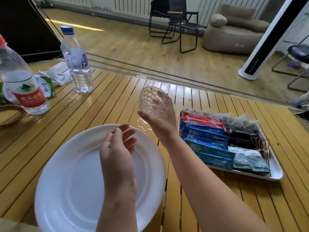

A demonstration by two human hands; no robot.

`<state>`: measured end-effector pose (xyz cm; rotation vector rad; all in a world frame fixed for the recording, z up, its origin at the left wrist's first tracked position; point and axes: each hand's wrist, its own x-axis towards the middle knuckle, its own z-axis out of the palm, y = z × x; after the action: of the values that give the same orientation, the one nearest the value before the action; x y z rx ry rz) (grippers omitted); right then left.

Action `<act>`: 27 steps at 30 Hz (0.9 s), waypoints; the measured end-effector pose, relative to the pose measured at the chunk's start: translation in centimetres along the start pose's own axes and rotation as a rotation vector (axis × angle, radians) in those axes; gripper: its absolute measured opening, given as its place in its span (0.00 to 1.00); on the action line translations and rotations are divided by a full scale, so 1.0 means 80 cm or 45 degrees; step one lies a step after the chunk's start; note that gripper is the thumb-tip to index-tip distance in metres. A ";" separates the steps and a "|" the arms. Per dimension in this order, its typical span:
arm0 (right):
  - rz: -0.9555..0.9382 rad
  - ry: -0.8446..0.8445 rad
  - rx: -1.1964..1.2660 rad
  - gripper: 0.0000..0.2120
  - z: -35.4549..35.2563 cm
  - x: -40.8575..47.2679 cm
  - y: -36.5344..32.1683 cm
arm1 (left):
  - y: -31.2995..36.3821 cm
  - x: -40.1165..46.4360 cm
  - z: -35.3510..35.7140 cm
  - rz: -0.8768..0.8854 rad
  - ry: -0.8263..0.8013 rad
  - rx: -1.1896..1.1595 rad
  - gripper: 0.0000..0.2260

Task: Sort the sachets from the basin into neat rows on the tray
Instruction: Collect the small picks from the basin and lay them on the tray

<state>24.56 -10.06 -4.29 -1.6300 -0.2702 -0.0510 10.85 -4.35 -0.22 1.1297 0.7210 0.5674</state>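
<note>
Both hands are up: the right hand grips a glass, left hand fingers loose over the bare basin. Sachets fill the tray; set the glass down gently, clear of the rows

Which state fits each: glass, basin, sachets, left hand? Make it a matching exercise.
Things:
1. clear glass
2. white basin
3. sachets
4. left hand

States:
A. lying in rows on the tray
B. held by the right hand
C. open above the basin, holding nothing
D. no sachets visible inside

Pairs: 1-B, 2-D, 3-A, 4-C
</note>
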 end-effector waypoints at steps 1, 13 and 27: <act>-0.011 0.013 0.018 0.39 -0.013 -0.004 -0.006 | -0.001 -0.002 0.002 -0.006 -0.021 0.012 0.14; -0.146 0.337 -0.215 0.39 -0.269 -0.089 -0.064 | -0.030 -0.069 0.049 -0.016 -0.210 0.214 0.13; 0.015 0.698 -0.328 0.39 -0.485 -0.080 0.009 | -0.079 -0.120 0.095 0.087 -0.494 0.423 0.13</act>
<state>23.58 -49.37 -3.06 -1.8008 0.1753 -0.5335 10.68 -17.96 -2.12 1.5258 0.4482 0.2750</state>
